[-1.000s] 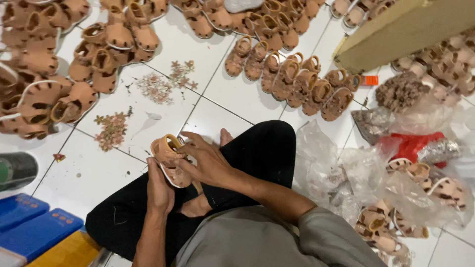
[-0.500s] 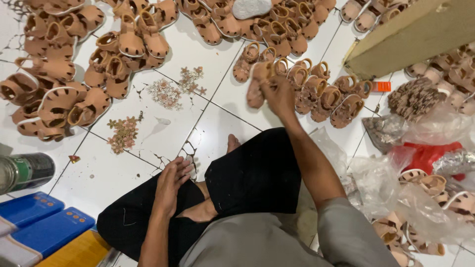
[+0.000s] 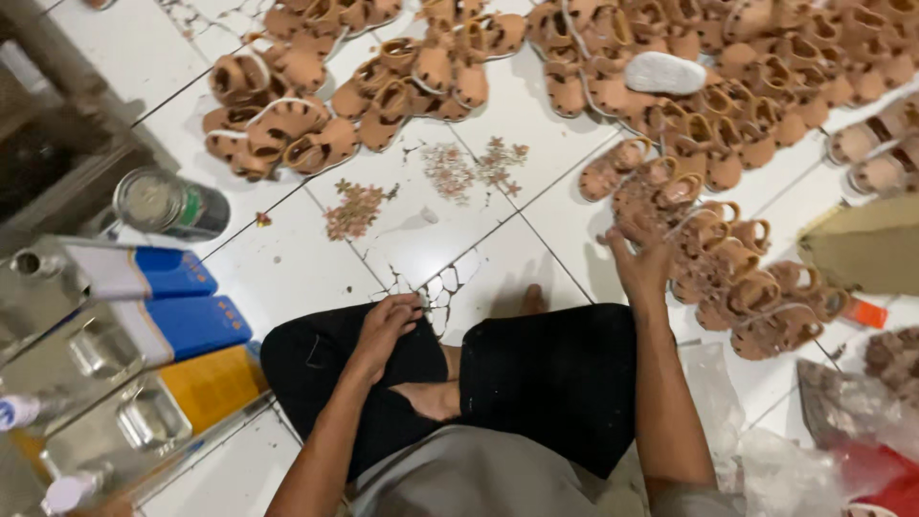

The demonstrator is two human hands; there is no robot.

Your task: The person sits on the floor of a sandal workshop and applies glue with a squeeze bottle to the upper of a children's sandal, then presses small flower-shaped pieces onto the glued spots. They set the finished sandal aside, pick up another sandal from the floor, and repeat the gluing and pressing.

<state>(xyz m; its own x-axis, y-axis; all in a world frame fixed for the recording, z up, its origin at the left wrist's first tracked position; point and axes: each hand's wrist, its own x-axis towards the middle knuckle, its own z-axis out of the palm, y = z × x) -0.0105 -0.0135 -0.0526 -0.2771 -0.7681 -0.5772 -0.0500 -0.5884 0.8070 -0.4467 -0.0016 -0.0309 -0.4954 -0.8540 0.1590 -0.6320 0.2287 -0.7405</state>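
I sit cross-legged in black trousers (image 3: 546, 383) on a white tiled floor. My left hand (image 3: 385, 325) rests on my left knee, fingers loosely curled, holding nothing. My right hand (image 3: 639, 257) reaches forward with fingers spread, hovering at the edge of a row of small tan sandals (image 3: 728, 258); it touches or nearly touches them and grips nothing. More tan sandals (image 3: 287, 134) lie in heaps across the far floor, with one pale grey sole (image 3: 664, 73) on top of a heap.
Small piles of pink flower-shaped ornaments (image 3: 356, 208) lie on the tiles ahead. A metal can (image 3: 170, 204) and blue and yellow tins (image 3: 182, 325) stand at my left. A cardboard box (image 3: 866, 249) and plastic bags (image 3: 842, 440) are at my right.
Earlier both hands held one sandal at my lap. My right hand then reached out to the sandal row; the sandal is gone from my hands. My left hand dropped to my knee.
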